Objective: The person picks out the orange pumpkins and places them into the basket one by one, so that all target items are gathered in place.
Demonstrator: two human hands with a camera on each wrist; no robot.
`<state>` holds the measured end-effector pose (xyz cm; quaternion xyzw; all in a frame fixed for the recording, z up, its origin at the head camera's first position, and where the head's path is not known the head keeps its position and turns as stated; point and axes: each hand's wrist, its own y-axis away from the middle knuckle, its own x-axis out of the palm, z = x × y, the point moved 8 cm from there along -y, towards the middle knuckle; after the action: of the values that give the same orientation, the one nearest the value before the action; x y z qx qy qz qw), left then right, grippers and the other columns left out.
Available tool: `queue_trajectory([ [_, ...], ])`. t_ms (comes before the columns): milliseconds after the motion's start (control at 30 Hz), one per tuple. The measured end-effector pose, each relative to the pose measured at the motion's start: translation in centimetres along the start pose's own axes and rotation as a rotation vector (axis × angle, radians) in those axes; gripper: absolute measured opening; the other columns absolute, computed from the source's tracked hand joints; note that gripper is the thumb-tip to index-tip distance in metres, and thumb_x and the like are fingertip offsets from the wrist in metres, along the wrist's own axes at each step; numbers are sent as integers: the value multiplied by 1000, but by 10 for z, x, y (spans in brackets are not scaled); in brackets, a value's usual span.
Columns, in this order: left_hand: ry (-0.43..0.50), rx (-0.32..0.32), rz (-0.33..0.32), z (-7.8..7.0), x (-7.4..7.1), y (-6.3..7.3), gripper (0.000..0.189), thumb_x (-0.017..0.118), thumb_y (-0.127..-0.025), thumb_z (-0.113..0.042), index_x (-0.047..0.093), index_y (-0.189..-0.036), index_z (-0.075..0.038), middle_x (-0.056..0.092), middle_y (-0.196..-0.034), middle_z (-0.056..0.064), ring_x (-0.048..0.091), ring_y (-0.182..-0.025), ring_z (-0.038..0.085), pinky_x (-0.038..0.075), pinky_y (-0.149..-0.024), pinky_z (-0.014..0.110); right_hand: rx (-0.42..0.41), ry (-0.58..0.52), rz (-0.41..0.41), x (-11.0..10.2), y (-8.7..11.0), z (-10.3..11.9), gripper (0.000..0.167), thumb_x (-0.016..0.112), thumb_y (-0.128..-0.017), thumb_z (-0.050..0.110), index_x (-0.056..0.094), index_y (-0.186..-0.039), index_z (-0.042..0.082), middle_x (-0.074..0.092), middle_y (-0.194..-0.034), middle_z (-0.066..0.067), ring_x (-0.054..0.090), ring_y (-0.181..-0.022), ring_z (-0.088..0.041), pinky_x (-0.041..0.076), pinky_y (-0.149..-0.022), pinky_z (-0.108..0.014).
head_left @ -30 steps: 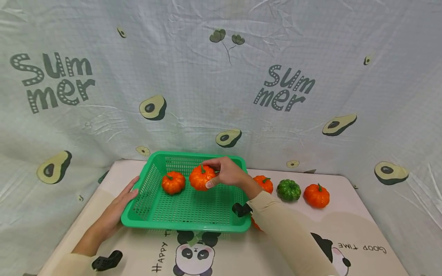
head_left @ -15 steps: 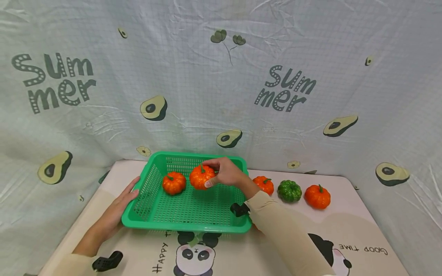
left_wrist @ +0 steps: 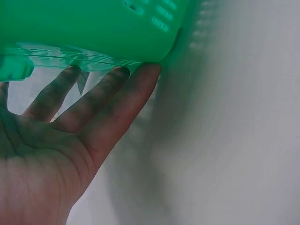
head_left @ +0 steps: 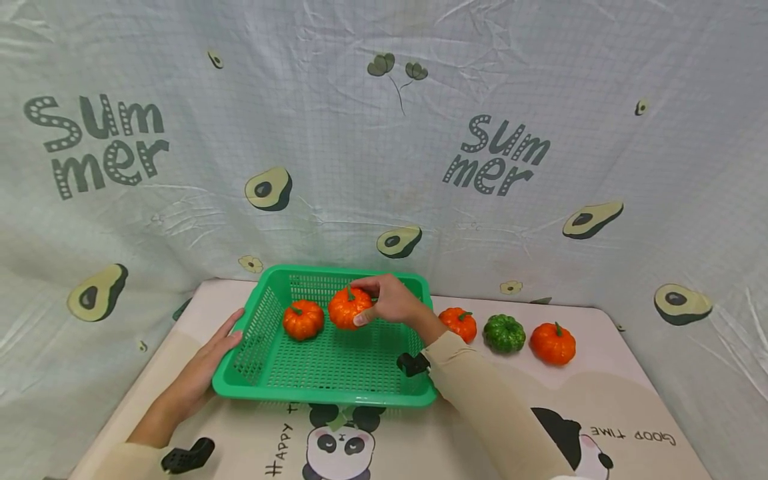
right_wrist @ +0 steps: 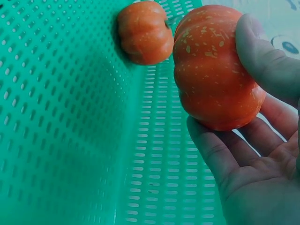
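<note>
My right hand [head_left: 393, 298] holds an orange toy pumpkin [head_left: 347, 309] with a green stem over the green plastic basket [head_left: 324, 399]. In the right wrist view the thumb [right_wrist: 267, 58] presses one side of this speckled pumpkin [right_wrist: 215, 70], and the fingers curl round its other side. A second orange pumpkin [head_left: 303, 320] sits inside the basket, left of the held one. At the basket's left side is my left hand [head_left: 207, 363]. Its straight fingers [left_wrist: 122, 110] touch the basket's outer wall [left_wrist: 93, 28] in the left wrist view.
Right of the basket, an orange pumpkin [head_left: 459, 325], a green pumpkin [head_left: 504, 334] and another orange pumpkin [head_left: 553, 344] stand in a row on the panda-print tabletop [head_left: 480, 433]. A patterned cloth [head_left: 336, 133] hangs behind. Each wrist bears a black camera mount [head_left: 188, 456].
My right hand stays over the basket with the pumpkin, its forearm shifting slightly left. A bit of orange beside the basket's right edge is now hidden by the sleeve.
</note>
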<state>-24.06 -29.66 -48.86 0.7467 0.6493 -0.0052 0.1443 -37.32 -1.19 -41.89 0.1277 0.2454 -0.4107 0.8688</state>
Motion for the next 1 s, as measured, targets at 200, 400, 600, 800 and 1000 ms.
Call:
queue_trajectory([
  [200, -10, -3, -7, 1, 0, 0, 72, 31, -112, -54, -7, -169, -30, -8, -177, 12, 8, -159, 45, 40, -109, 31, 17, 1, -7, 2, -3, -3, 72, 91, -80, 9, 61, -145, 4, 66, -143, -16, 66, -127, -31, 55, -102, -38],
  [400, -9, -5, -10, 1, 1, 1, 72, 31, -112, -54, -7, -169, -30, -9, -177, 12, 6, -160, 46, 27, -121, 59, 36, -3, -9, 4, -4, -5, 72, 90, -80, 10, 61, -146, 6, 66, -144, -15, 65, -128, -31, 55, -104, -39],
  [600, -17, 1, -6, 0, 0, 2, 71, 32, -112, -53, -5, -169, -30, -8, -177, 11, 6, -160, 44, 37, -110, 32, 62, -16, -16, 6, -5, -8, 72, 90, -80, 9, 61, -146, 6, 65, -145, -14, 64, -130, -31, 55, -104, -40],
  [800, 29, 14, -7, -2, 1, 1, 71, 32, -113, -52, -6, -169, -30, -11, -177, 11, 0, -160, 45, 11, -123, 71, 64, -9, -22, 7, -9, -10, 70, 89, -81, 9, 61, -145, 6, 66, -144, -14, 65, -128, -31, 55, -103, -39],
  [1000, 36, 15, -9, -2, 1, 0, 72, 33, -112, -52, -5, -169, -29, -12, -177, 11, -2, -160, 46, 8, -122, 73, 65, -7, -22, 8, -11, -10, 70, 90, -81, 9, 61, -145, 6, 66, -144, -15, 64, -129, -31, 54, -104, -40],
])
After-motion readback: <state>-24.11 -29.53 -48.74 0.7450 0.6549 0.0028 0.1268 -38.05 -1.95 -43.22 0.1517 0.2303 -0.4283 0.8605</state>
